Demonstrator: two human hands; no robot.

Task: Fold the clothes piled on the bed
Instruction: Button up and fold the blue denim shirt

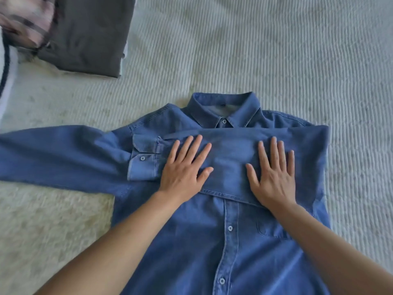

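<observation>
Denim shirt (212,241), blue and buttoned, lies face up on the bed (276,50), collar (225,107) pointing away from the person and hem running out of view toward them. Its long axis runs straight away from the body. One sleeve is folded across the chest, running side to side, with its buttoned cuff (144,160) ending near the shirt's left shoulder. Both hands lie flat on that folded sleeve: the left hand (185,167) just beside the cuff, the right hand (274,173) nearer the fold at the right edge. Fingers of both are straight and spread, palms down, pressing the cloth and holding nothing.

The other sleeve (53,154) stretches out flat to the left, well beyond the shirt's body, at a right angle to the button line. This is the relation that matters: the unfolded sleeve lies on the left hand's side, so that hand is the nearer one to bring it in across the chest, likely the next fold.

At the far left corner sits a folded grey garment (89,33), with a blurred striped fabric (23,20) beside it.
</observation>
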